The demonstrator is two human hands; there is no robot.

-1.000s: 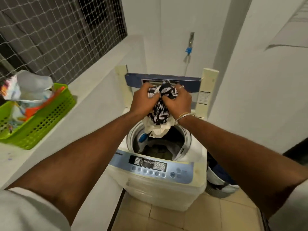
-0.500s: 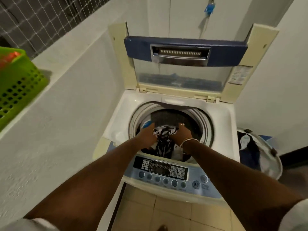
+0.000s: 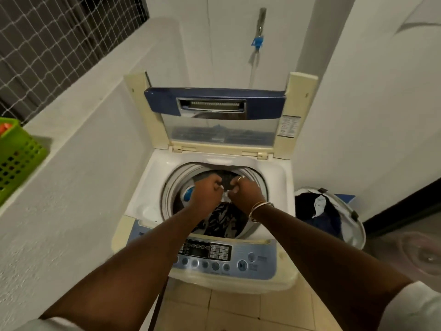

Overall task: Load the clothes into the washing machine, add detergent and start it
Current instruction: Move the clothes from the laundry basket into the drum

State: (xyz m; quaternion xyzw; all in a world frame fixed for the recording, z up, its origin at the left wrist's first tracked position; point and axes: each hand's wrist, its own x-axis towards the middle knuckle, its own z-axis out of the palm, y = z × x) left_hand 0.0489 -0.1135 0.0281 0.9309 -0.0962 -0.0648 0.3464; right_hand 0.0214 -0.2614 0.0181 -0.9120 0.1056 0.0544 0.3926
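white-walled corner: garment [image 3: 222, 222] in drum [image 3: 170, 187], just beneath hands [image 3: 206, 192] [image 3: 245, 195]

We see white plastered walls [image 3: 358, 115] on three sides, in soft, even light. At the left a low wall ends in a flat ledge [image 3: 83, 99]. Above it an opening is covered with white netting [image 3: 59, 44], dark behind. A green basket [image 3: 21, 158] stands on the ledge. A tap [image 3: 261, 20] with a blue fitting [image 3: 257, 43] is fixed to the back wall. The floor [image 3: 238, 306] is pale tile, and a dark skirting [image 3: 405, 201] runs along the right.
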